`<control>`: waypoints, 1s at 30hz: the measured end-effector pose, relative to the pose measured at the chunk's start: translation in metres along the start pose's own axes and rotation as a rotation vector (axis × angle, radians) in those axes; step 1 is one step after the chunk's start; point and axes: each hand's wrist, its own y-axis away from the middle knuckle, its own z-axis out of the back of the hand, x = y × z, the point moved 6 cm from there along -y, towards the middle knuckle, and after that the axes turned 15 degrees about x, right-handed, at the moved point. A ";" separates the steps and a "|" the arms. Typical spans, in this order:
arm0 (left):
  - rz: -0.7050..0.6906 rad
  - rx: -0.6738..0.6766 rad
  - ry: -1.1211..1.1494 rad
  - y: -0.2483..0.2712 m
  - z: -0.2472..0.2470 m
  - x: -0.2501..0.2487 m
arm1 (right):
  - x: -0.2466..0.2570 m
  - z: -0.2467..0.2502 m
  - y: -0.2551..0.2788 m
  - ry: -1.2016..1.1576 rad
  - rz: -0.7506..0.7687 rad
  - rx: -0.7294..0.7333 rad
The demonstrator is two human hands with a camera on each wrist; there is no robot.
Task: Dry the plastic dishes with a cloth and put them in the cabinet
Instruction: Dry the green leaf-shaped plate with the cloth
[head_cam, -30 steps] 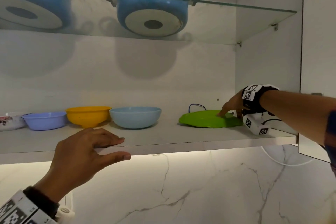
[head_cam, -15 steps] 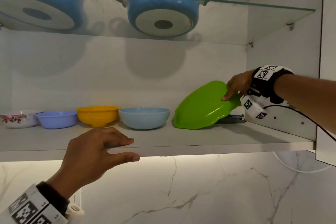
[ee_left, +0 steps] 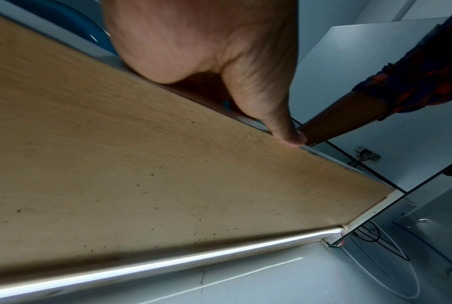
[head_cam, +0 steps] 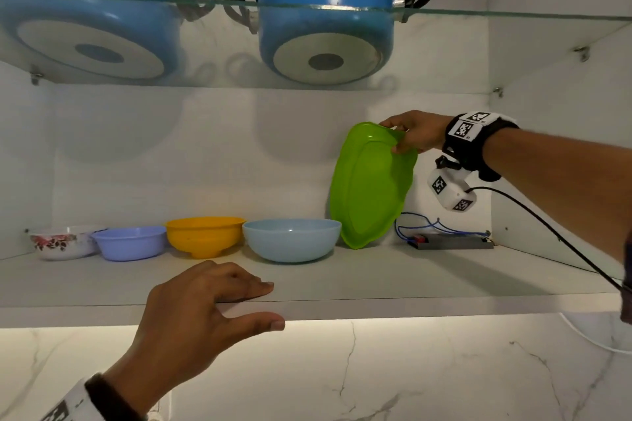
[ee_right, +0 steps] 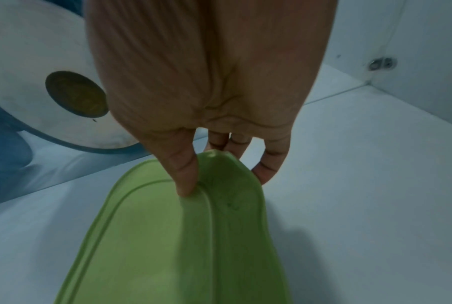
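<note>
Two blue pots (head_cam: 326, 15) sit on the glass shelf (head_cam: 513, 15), above both hands. Below it runs the cabinet's lower shelf (head_cam: 410, 280), on which the dishes stand.

The green plate (head_cam: 371, 186) is the largest dish there. It stands nearly upright on its lower edge, at the back of the shelf, directly under the right hand (head_cam: 415, 131). That grip is narrow and pinches the plate's top rim: in the right wrist view the thumb (ee_right: 184, 172) presses the ridged face, and the fingers (ee_right: 270, 164) curl behind the rim.

Down and left of that grip, four bowls stand in a row, all holding nothing that can be seen. The pale blue bowl (head_cam: 291, 239) is just beside the plate's foot. Next come the yellow bowl (head_cam: 204, 236), the lilac bowl (head_cam: 130, 242) and the flowered bowl (head_cam: 58, 243), each close to its neighbour.

The left hand (head_cam: 201, 314) rests on the shelf's front edge, nearer the camera than the bowls. Its grip is loose and holds nothing: fingers lie flat on top, the thumb (ee_left: 279, 121) reaches along the edge.

Below the right wrist, a small black box (head_cam: 451, 242) with blue wires (head_cam: 431, 225) lies at the back corner.
</note>
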 end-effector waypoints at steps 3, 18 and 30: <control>-0.009 0.004 -0.007 -0.003 0.000 0.001 | 0.012 0.000 -0.019 0.085 0.055 0.009; -0.009 -0.013 -0.013 -0.002 0.002 -0.005 | 0.029 -0.013 -0.067 0.358 0.244 -0.099; -0.025 -0.008 -0.020 -0.002 0.000 -0.003 | 0.022 -0.020 -0.063 0.412 0.154 -0.281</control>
